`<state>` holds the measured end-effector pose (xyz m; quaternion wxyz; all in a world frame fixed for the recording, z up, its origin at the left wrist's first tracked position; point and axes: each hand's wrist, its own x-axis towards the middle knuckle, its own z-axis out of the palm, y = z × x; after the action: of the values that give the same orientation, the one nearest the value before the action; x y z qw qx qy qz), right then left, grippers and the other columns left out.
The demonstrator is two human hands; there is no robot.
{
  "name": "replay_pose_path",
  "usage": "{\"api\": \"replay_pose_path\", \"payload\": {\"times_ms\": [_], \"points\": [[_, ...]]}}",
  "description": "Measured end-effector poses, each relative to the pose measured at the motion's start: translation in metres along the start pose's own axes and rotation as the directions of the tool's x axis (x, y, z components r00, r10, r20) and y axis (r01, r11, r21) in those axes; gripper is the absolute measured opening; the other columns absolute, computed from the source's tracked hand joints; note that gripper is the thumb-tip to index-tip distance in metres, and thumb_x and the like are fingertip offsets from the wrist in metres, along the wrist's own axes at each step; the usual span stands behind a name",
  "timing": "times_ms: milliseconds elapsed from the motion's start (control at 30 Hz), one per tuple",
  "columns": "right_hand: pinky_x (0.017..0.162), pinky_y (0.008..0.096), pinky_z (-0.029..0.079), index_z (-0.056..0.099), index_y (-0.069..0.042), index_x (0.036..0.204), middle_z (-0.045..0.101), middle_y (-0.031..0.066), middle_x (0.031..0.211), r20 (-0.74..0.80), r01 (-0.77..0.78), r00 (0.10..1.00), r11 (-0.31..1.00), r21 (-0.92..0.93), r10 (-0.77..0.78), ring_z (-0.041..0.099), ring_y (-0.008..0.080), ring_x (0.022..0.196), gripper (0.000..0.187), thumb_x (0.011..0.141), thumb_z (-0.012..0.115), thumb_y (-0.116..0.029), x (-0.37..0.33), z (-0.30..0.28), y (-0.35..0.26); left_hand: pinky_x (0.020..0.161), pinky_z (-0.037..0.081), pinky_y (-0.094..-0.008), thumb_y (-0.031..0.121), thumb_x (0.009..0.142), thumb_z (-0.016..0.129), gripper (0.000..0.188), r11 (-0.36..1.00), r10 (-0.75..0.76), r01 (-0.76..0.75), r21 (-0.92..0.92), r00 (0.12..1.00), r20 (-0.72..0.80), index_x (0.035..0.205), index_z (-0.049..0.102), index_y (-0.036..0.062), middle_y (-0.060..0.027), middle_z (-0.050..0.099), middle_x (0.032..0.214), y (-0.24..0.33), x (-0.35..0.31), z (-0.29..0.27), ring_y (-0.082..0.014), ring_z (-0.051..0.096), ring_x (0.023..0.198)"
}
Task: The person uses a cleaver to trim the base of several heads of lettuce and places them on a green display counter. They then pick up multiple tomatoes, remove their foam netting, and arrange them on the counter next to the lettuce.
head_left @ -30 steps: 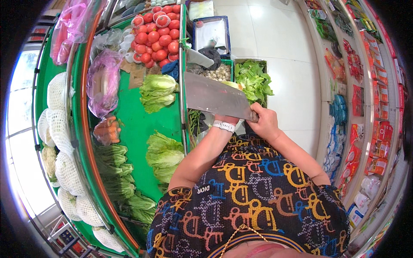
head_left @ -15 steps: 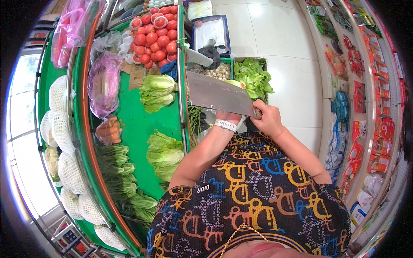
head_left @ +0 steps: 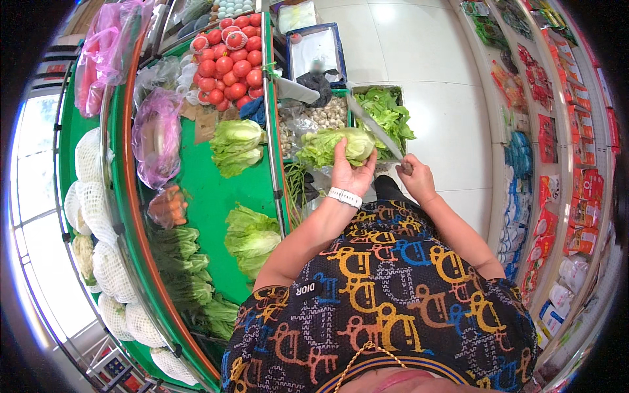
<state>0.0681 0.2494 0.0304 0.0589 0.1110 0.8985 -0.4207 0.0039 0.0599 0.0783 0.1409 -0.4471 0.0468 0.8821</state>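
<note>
A head of green lettuce (head_left: 318, 147) lies sideways in my left hand (head_left: 352, 173), thumb on the near side and fingers around its pale base. My right hand (head_left: 419, 181) grips the handle of a cleaver (head_left: 381, 130). Seen almost edge-on, the blade slants up and left, just right of the lettuce base; whether they touch, I cannot tell. Beyond the blade, a crate (head_left: 401, 98) holds loose green leaves (head_left: 380, 110). On the green counter (head_left: 200, 171) to my left lie two more lettuces, a far one (head_left: 236, 145) and a near one (head_left: 253, 237).
Tomatoes (head_left: 229, 69) are piled at the counter's far end. Garlic bulbs (head_left: 325, 116) fill a green crate beyond my left hand. A blue-rimmed bin (head_left: 317, 52) stands farther off. Shelves of packets (head_left: 547, 183) run along the right, across a tiled floor (head_left: 452, 124).
The cleaver has turned from broadside to nearly edge-on and swung right, uncovering the lettuce and my left hand. My right hand has shifted slightly right.
</note>
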Motion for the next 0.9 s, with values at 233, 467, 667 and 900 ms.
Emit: {"api": "replay_pose_path", "payload": {"times_ms": [233, 467, 667, 900], "points": [[0.058, 0.0284, 0.046, 0.058, -0.004, 0.093, 0.062, 0.0027, 0.075, 0.16, -0.288, 0.957, 0.82, 0.495, 0.24, 0.054, 0.0104, 0.063, 0.03, 0.084, 0.08, -0.022, 0.021, -0.015, -0.031, 0.116, 0.037, -0.0544, 0.015, 0.086, 0.075, 0.061, 0.949, -0.188, 0.093, 0.302, 0.934, 0.304, 0.14, 0.047, 0.0087, -0.0113, 0.055, 0.14, 0.015, -0.007, 0.002, -0.0307, 0.051, 0.132], [0.051, 0.0238, 0.045, 0.053, -0.001, 0.104, 0.066, 0.0063, 0.086, 0.191, -0.262, 0.965, 0.742, 0.617, 0.182, 0.056, 0.009, 0.061, 0.045, 0.078, 0.086, -0.019, 0.034, -0.043, -0.094, 0.118, 0.034, -0.0523, 0.009, 0.078, 0.074, 0.079, 0.848, -0.401, 0.09, 0.523, 0.755, 0.519, 0.148, 0.038, 0.003, -0.0173, 0.052, 0.144, 0.04, -0.007, -0.007, -0.0347, 0.048, 0.135], [0.059, 0.0267, 0.051, 0.054, 0.0, 0.105, 0.07, 0.01, 0.095, 0.191, -0.208, 0.975, 0.775, 0.597, 0.115, 0.062, 0.0126, 0.074, 0.047, 0.075, 0.087, -0.016, 0.022, -0.035, -0.116, 0.115, 0.039, -0.0507, 0.002, 0.083, 0.069, 0.068, 0.865, -0.396, 0.092, 0.493, 0.728, 0.559, 0.145, 0.042, 0.0026, -0.0147, 0.055, 0.14, 0.051, -0.01, -0.008, -0.0316, 0.053, 0.131], [0.077, 0.0331, 0.053, 0.053, -0.001, 0.105, 0.074, 0.0102, 0.098, -0.048, 0.007, 0.999, 0.884, 0.467, 0.017, 0.068, 0.0181, 0.084, 0.048, 0.075, 0.086, -0.018, 0.028, -0.024, -0.11, 0.105, 0.05, -0.0473, 0.004, 0.089, 0.071, 0.055, 0.813, -0.154, -0.207, 0.544, 0.824, 0.545, 0.14, 0.049, 0.0072, -0.0095, 0.059, 0.133, 0.041, -0.018, -0.008, -0.0261, 0.059, 0.123]]}}
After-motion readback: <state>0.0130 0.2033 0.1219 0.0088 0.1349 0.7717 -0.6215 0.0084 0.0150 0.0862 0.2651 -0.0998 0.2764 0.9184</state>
